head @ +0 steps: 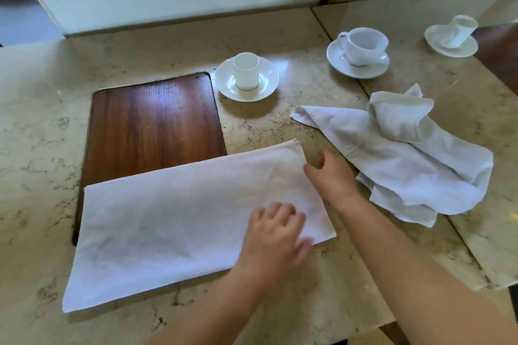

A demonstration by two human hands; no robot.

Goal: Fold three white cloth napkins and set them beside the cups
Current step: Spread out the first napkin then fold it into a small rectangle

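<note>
While half-folded napkin (pixel 179 221) lies flat on counter (pixel 42 131), long axis running leftward and slightly nearward from both hands, next fold judged to turn on its right short edge. Left hand (pixel 276 235): fingers spread, relaxed, resting flat on near-right corner, gripping nothing. Right hand (pixel 328 173): loosely curled grip touching far-right edge; pinch on cloth cannot be confirmed. Both hands equally near that edge. Unfolded napkins (pixel 406 154) heaped just right of right hand; cups (pixel 246 71) beyond, well apart.
</note>
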